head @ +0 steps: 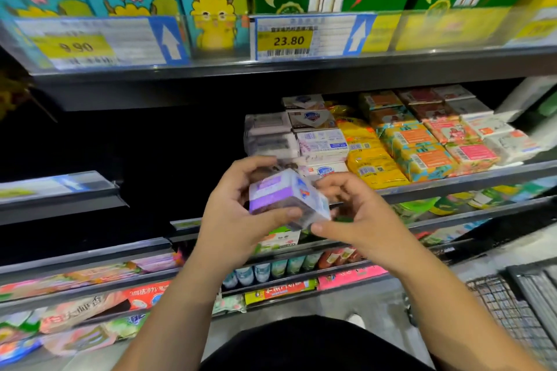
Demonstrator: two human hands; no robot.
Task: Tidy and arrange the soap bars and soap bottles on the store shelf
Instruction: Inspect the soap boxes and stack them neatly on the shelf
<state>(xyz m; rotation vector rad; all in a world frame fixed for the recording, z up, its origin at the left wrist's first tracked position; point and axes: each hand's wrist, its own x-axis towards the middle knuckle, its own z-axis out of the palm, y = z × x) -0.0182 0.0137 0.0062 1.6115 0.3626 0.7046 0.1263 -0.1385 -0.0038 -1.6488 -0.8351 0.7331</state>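
Both hands held one purple-and-white soap pack (283, 196) just in front of the soap shelf (470, 182). The left hand (238, 214) gripped its left side with fingers curled over. The right hand (355, 220) pinched its right end. Stacked soap bars (416, 144) stood in rows along the shelf's right half. Judgement: the task was partly complete, as the held pack was not yet shelved.
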